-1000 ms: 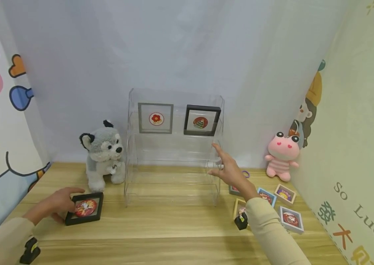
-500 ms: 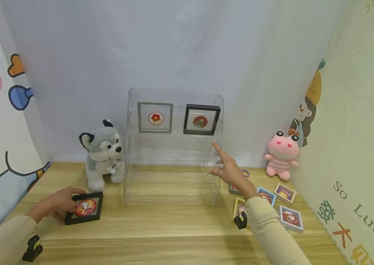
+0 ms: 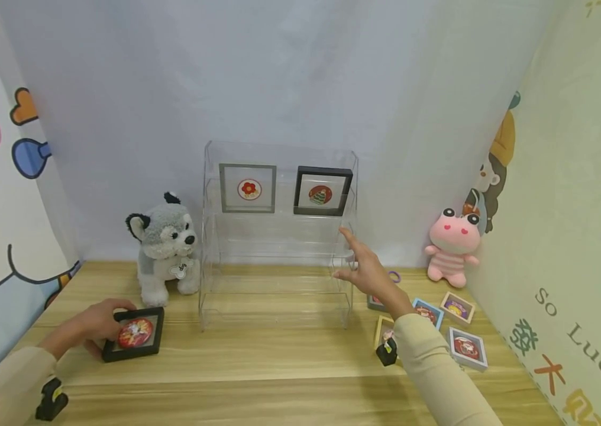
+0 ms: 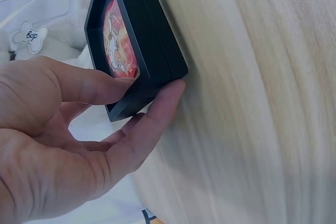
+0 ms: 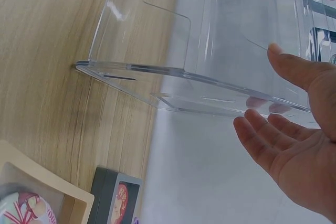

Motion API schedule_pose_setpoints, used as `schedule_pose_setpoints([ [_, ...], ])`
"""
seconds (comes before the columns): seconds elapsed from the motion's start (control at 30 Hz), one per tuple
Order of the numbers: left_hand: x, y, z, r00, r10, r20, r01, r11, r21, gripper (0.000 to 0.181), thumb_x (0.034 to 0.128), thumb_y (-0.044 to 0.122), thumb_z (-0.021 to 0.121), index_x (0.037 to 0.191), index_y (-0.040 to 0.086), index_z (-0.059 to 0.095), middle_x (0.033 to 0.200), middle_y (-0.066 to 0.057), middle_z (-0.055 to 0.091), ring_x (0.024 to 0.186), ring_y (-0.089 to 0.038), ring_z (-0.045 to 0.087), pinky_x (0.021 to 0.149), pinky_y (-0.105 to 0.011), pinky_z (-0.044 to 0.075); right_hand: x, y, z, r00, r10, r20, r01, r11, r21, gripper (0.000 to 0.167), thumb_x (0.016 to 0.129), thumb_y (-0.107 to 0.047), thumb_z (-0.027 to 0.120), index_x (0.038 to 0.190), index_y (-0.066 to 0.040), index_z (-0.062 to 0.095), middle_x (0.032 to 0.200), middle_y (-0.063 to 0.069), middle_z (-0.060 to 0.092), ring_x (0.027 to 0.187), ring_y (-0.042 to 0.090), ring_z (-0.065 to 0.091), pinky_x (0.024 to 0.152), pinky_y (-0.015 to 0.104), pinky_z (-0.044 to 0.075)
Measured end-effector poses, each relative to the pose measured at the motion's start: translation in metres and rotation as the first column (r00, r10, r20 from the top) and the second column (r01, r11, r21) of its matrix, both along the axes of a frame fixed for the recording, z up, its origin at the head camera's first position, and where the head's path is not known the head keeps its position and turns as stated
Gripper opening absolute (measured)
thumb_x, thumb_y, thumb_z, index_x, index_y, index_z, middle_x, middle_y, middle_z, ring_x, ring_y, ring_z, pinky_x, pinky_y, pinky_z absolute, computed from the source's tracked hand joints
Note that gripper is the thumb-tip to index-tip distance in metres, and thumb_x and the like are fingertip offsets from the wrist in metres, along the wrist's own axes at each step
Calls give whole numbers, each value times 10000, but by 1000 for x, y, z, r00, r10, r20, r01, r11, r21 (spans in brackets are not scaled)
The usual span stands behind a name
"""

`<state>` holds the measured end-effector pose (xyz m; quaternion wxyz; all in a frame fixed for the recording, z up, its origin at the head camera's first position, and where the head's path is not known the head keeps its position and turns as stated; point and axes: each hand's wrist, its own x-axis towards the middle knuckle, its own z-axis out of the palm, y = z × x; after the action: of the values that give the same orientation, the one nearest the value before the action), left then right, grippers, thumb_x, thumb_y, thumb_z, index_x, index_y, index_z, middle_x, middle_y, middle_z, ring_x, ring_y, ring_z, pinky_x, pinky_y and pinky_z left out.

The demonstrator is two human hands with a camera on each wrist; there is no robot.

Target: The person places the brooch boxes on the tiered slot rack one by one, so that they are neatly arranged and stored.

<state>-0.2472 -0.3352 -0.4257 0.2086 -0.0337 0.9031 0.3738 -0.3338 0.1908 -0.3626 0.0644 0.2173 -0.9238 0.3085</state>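
Note:
My left hand (image 3: 95, 324) pinches the left edge of a black frame (image 3: 159, 331) with a round red badge inside, near the grey plush dog. The left wrist view shows the thumb on the frame's (image 4: 152, 30) front rim and fingers behind and under it, close to the wooden surface. At the right side of the clear tiered rack (image 3: 276, 302), my right hand (image 3: 372, 275) has thumb and fingers spread on either side of the side panel (image 5: 210, 80); whether they touch it I cannot tell. A grey frame (image 3: 221, 189) and a black frame (image 3: 323, 211) stand on the rack's upper tier.
The plush dog (image 3: 164, 251) sits left of the rack, and a pink plush frog (image 3: 452, 248) at the right wall. Several small framed badges, among them a white frame (image 3: 471, 362) and a blue one (image 3: 439, 319), lie around the right forearm. A purple ring (image 3: 394, 276) is behind them.

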Motion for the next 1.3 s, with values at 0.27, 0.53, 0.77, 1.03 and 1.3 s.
schedule_pose_setpoints([
  [0.27,3,-1,3,999,-41,-24,41,999,5,584,852,-60,567,1394,-107,355,1226,-439,393,882,-361,591,608,-511,594,0,0,1,1000,6,0,-6,1000,7,982,840,-143,807,1599,-185,185,1554,273,356,1134,419,604,948,575,510],
  [0.53,5,0,1,998,-44,-33,44,999,10,631,849,-73,569,1427,-121,320,1297,-470,329,944,-426,562,607,-541,587,0,0,1,1000,0,11,0,1000,8,982,845,-144,803,1602,-191,179,1570,260,337,1147,414,601,969,585,494],
  [0.77,7,-1,2,998,-46,-40,47,998,37,618,840,-90,553,1422,-90,347,1355,-491,246,1018,-511,519,598,-553,582,0,0,1,1000,-4,18,4,1000,4,978,849,-145,801,1603,-196,179,1568,256,342,1148,410,602,954,578,505],
  [1.03,8,3,13,997,-61,-48,63,996,62,708,786,-158,515,1459,-62,318,1367,-508,205,1009,-498,518,599,-534,588,0,0,2,1000,4,6,-4,1000,-2,980,843,-141,805,1601,-191,185,1563,263,347,1141,419,604,962,585,498],
  [1.3,14,19,34,972,-155,-178,171,982,79,713,762,-187,554,1442,-45,397,1443,-481,216,1133,-598,442,540,-472,585,0,0,0,1000,8,-1,-8,1000,-8,976,842,-130,805,1598,-191,191,1562,270,344,1139,427,601,955,588,501],
])
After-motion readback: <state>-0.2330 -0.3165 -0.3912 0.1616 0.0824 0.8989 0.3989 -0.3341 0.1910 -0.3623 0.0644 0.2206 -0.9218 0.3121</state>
